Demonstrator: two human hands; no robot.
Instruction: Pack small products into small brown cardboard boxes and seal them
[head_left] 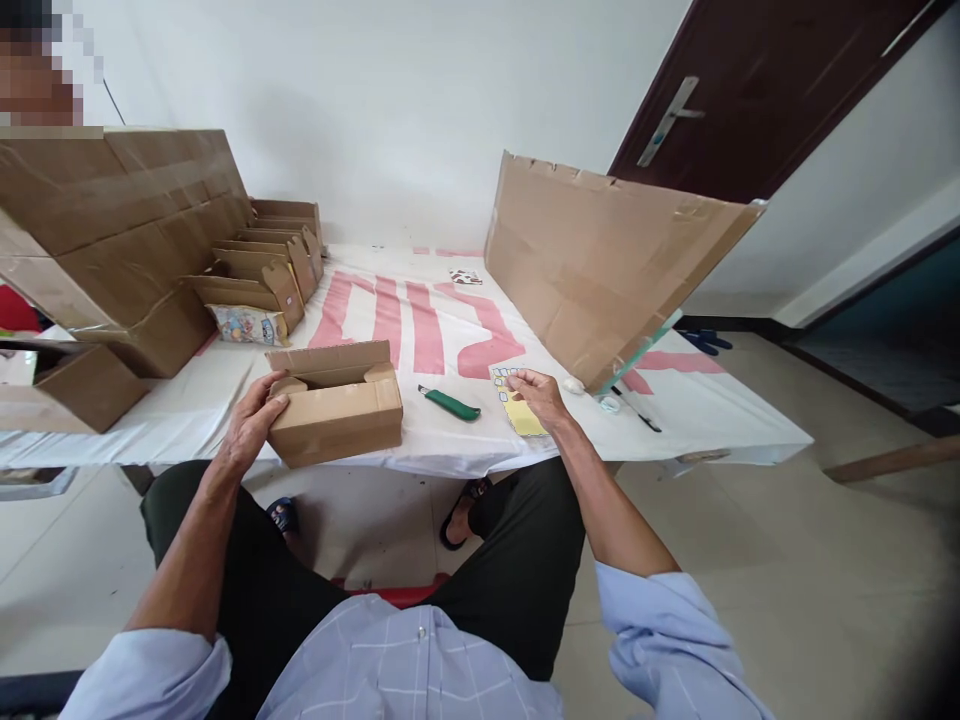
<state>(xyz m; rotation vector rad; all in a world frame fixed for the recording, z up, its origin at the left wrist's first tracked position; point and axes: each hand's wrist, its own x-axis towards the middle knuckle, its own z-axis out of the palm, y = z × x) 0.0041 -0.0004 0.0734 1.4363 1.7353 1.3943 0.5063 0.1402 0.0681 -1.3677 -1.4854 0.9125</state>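
With its fingers wrapped over the left end, my left hand [253, 420] grips an open cardboard box [337, 420] at the table's front edge. The box's lid flap stands up at the back. My right hand [538, 396] is pinched closed over a yellow sticker sheet [527, 419] with small white labels along its top and left side. Whether a label is between those fingertips I cannot make out. Between the box and the sheet lies a green utility knife [450, 403], its blade end pointing left.
A large cardboard panel [600, 260] leans upright at the right, with a roll of tape [609, 404] and a thin dark tool [637, 412] near its foot. Several open boxes [259, 275] and a printed packet [246, 325] stand left, before big cartons [150, 210]. A person is behind.
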